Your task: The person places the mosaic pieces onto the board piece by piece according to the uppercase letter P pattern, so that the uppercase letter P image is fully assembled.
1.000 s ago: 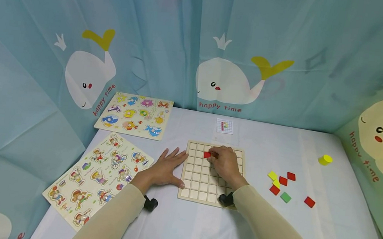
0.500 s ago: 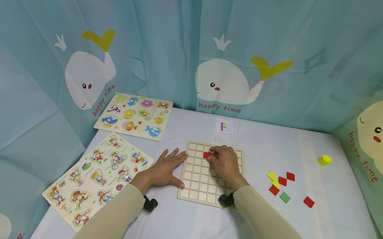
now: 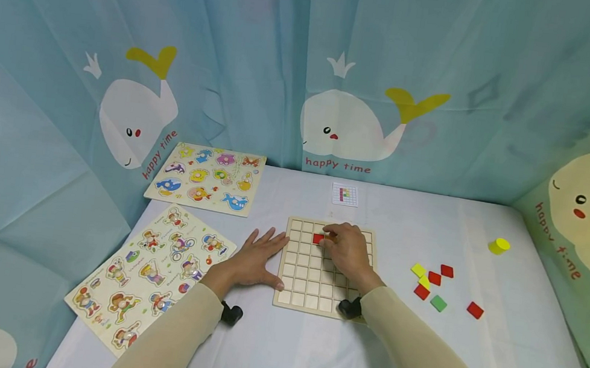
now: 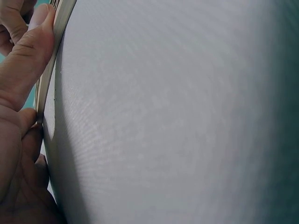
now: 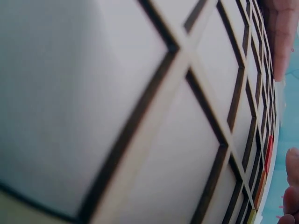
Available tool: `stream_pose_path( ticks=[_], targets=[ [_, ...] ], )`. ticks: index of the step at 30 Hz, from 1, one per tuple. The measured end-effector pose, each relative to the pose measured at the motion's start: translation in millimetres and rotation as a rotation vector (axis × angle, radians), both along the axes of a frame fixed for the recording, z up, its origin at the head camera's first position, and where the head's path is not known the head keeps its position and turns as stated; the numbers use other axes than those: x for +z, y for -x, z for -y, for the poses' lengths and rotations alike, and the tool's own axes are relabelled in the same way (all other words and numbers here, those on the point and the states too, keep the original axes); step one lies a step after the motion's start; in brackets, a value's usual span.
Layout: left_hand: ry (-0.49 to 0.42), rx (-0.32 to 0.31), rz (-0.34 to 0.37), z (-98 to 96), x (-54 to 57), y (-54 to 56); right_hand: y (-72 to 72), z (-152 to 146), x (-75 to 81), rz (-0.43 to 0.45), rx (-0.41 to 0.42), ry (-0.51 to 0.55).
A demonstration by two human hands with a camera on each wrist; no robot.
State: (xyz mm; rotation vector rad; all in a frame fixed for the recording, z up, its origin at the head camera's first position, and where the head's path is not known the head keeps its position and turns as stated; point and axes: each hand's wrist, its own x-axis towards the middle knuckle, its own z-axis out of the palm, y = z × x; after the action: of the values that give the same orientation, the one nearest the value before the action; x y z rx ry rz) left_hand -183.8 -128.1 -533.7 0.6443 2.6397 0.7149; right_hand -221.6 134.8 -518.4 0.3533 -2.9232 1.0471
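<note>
My left hand lies with spread fingers at the left edge of a wooden grid board. In the left wrist view, its thumb rests along the board's side. My right hand is over the board's upper part, index finger and thumb bent beside a red square tile in a cell. The right wrist view shows the red tile, an orange tile and a sliver of yellow in a row. Right fingertips appear there above the board; whether they pinch anything is hidden.
Loose red, yellow and green tiles lie right of the board, and a yellow cylinder stands farther back. A small printed grid card lies behind the board. Two picture puzzles, sea animals and children, lie at left.
Both hands stay in nearly the same places. The red tile remains in its cell, and the view has shifted only very slightly.
</note>
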Motion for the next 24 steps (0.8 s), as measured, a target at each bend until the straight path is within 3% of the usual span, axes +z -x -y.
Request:
stream_pose_path(
  ticks=[24],
  targets=[
    [0.005, 0.012, 0.004, 0.1, -3.8, 0.5, -4.4, -8.7, 7.8, -0.027, -0.007, 0.095]
  ],
)
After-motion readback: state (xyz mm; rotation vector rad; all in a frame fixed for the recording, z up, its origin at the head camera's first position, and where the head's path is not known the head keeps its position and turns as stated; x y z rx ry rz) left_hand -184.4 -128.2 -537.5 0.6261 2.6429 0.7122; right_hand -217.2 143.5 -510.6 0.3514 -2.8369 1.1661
